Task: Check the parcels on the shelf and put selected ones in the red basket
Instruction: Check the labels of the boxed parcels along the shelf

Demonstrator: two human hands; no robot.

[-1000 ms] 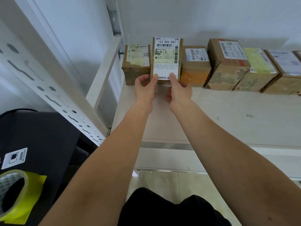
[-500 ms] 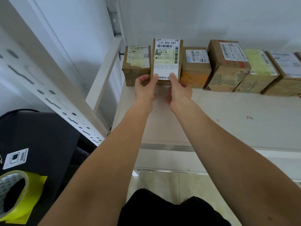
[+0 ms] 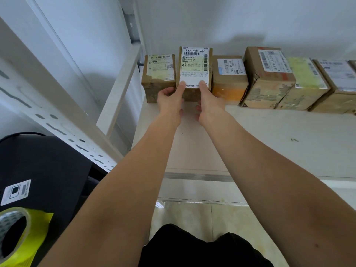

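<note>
Several cardboard parcels stand in a row along the back of the white shelf (image 3: 269, 143). The second parcel from the left (image 3: 195, 64) is tipped up, its white label reading "133 R06 0A7" facing me. My left hand (image 3: 170, 99) grips its lower left corner and my right hand (image 3: 209, 101) its lower right corner, thumbs pressed on the label. A small brown parcel (image 3: 159, 74) sits just left of it, and an orange-fronted parcel (image 3: 229, 81) just right. No red basket is in view.
More parcels (image 3: 269, 78) continue to the right along the wall. A perforated white shelf upright (image 3: 63, 120) slants on the left. Below left stand a black case (image 3: 48, 170) and a roll of tape on yellow paper (image 3: 15, 232). Tiled floor lies beneath the shelf.
The view has shifted slightly, so the parcels sit a little lower in the frame. Both hands keep the same hold on the tipped parcel.
</note>
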